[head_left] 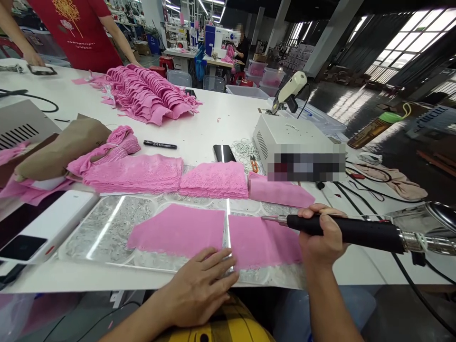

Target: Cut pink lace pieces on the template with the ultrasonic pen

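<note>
Flat pink cloth panels [178,230], near front edge of white worktop [195,133]: light, limp, we judge; hold by margins. Left fingers [220,270] spread, empty; right fingers [315,210] wrapped round black cylindrical metal-tipped tool [366,232].

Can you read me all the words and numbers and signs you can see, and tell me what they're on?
None can be read for sure.
Red shirt: lines of print, too small to read.
Black marker: pale lettering, too small.
Blue-and-white sewing machine: maybe a brand name, too small.
Pale box: front blurred out.
Black-handled tool and pink fabric pieces: no writing I can see.
</note>
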Demonstrator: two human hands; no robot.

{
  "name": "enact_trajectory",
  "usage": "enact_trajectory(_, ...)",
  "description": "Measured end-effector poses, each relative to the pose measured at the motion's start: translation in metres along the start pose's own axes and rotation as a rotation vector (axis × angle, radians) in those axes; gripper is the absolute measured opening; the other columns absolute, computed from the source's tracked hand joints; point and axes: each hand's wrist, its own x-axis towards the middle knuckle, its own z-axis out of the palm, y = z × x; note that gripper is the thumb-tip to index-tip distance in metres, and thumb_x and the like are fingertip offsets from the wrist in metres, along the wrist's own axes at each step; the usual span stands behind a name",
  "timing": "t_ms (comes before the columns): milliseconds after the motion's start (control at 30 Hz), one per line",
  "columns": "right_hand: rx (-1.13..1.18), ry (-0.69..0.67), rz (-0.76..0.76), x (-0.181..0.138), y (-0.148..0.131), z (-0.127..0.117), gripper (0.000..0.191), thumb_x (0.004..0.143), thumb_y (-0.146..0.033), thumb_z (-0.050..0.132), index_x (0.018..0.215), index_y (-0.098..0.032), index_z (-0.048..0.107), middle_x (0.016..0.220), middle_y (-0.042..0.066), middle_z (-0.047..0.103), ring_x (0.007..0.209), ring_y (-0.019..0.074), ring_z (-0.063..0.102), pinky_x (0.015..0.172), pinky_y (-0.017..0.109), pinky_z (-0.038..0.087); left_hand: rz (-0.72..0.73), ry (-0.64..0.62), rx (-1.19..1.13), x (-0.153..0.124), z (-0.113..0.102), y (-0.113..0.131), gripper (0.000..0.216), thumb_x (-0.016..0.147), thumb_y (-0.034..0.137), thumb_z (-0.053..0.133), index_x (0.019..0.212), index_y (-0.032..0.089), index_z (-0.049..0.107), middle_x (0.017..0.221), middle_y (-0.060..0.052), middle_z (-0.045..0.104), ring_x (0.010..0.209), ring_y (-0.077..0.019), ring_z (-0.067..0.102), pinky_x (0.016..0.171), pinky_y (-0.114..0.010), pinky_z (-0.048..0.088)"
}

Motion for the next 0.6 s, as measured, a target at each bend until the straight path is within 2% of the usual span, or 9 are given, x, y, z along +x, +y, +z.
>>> enact_trajectory(133, 0.007, 0.008, -0.013, 0.005, -0.001, -0.003, 0.008, 0.065, -0.023, 0.06, 0.072, -0.019, 0.055, 0.073, -0.002, 0.058, 0.055, 0.0107, 0.053, 0.058, 0.031, 0.05, 0.007, -0.012, 0.011, 0.001, -0.001, -0.001, 0.03, 0.096, 0.026, 0.054, 0.125, 0.018, 0.061, 0.126, -0.009, 0.069, 0.126, -0.0238, 0.059, 0.107, -0.039, 0.046)
enact_trajectory(400, -0.005, 0.173, -0.095, 0.023, -0.006, -0.026, 0.007, 0.062, -0.02, 0.057, 0.068, -0.019, 0.054, 0.07, -0.002, 0.058, 0.052, 0.0092, 0.051, 0.054, 0.028, 0.047, 0.034, 0.02, 0.02, 0.004, -0.004, -0.003, 0.029, 0.096, 0.023, 0.054, 0.123, 0.018, 0.062, 0.125, -0.007, 0.07, 0.126, -0.0237, 0.06, 0.106, -0.037, 0.047)
enact_trajectory(600, -0.007, 0.158, -0.083, 0.022, -0.003, -0.026, 0.007, 0.062, -0.021, 0.058, 0.069, -0.019, 0.056, 0.07, -0.003, 0.059, 0.051, 0.01, 0.052, 0.054, 0.029, 0.047, 0.036, -0.015, 0.022, 0.001, -0.003, -0.004, 0.035, 0.094, 0.02, 0.056, 0.128, 0.017, 0.06, 0.128, -0.009, 0.068, 0.13, -0.024, 0.056, 0.109, -0.038, 0.045)
